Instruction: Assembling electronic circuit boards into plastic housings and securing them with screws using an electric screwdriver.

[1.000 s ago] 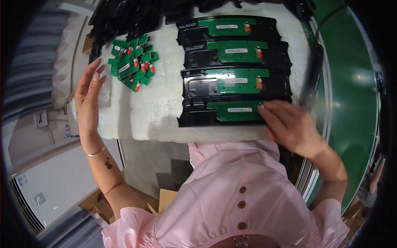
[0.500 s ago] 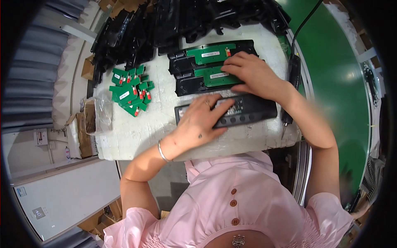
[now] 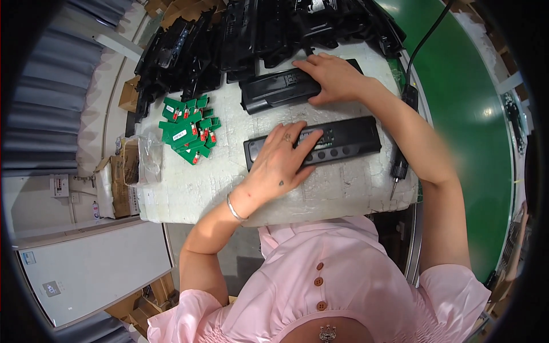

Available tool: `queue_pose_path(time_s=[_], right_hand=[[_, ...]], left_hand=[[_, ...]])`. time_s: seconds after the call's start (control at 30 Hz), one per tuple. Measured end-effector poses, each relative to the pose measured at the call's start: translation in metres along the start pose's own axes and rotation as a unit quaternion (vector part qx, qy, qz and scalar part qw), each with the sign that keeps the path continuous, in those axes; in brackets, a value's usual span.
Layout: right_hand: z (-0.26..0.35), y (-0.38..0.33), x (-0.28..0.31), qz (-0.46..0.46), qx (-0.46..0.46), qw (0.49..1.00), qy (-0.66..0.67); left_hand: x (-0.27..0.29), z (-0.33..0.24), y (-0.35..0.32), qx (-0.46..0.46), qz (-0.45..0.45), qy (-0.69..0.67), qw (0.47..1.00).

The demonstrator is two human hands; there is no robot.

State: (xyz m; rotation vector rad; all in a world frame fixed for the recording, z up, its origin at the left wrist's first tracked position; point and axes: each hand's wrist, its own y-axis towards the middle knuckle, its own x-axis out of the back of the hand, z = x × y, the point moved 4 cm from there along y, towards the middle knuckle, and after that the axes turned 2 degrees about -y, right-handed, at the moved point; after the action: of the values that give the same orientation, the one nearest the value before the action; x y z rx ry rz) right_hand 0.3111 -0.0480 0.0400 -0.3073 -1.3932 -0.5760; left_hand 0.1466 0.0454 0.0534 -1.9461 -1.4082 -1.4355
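My left hand (image 3: 283, 163) lies flat, fingers spread, on a long black plastic panel with round buttons (image 3: 337, 143) on the white worktop (image 3: 189, 188). My right hand (image 3: 334, 77) rests on a second black panel (image 3: 274, 91) further back, fingers curled over its right end. A pile of small green circuit boards (image 3: 189, 128) with red parts lies to the left of both panels, apart from my hands.
A heap of black plastic housings (image 3: 240, 34) fills the back of the worktop. A clear plastic bag (image 3: 150, 160) lies at the left edge. An electric screwdriver (image 3: 398, 168) on a black cable hangs at the right edge, beside a green conveyor belt (image 3: 469, 114). Cardboard boxes (image 3: 123, 177) stand at the left.
The green-boarded panels now lie face up showing black fronts. My left hand came in from the worktop's left edge onto the near panel; my right hand moved to the far panel.
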Motion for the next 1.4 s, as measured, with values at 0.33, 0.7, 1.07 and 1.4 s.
queue_pose_path(time_s=[0.33, 0.7, 1.07, 1.4], right_hand=[[0.059, -0.049, 0.072, -0.073, 0.093, 0.990, 0.079], [0.065, -0.042, 0.028, 0.336, 0.049, 0.903, 0.262], [0.044, -0.107, 0.070, 0.198, -0.146, 0.854, 0.459], [-0.147, -0.437, 0.103, -0.336, -0.592, 0.534, 0.502]], left_hand=[[0.097, 0.015, -0.028, 0.061, -0.252, -0.049, 0.965], [0.046, 0.005, -0.024, 0.092, 0.133, 0.160, 0.974], [0.109, 0.011, 0.003, -0.070, -0.001, 0.053, 0.996], [0.214, 0.281, 0.033, 0.380, -0.235, 0.327, 0.833]])
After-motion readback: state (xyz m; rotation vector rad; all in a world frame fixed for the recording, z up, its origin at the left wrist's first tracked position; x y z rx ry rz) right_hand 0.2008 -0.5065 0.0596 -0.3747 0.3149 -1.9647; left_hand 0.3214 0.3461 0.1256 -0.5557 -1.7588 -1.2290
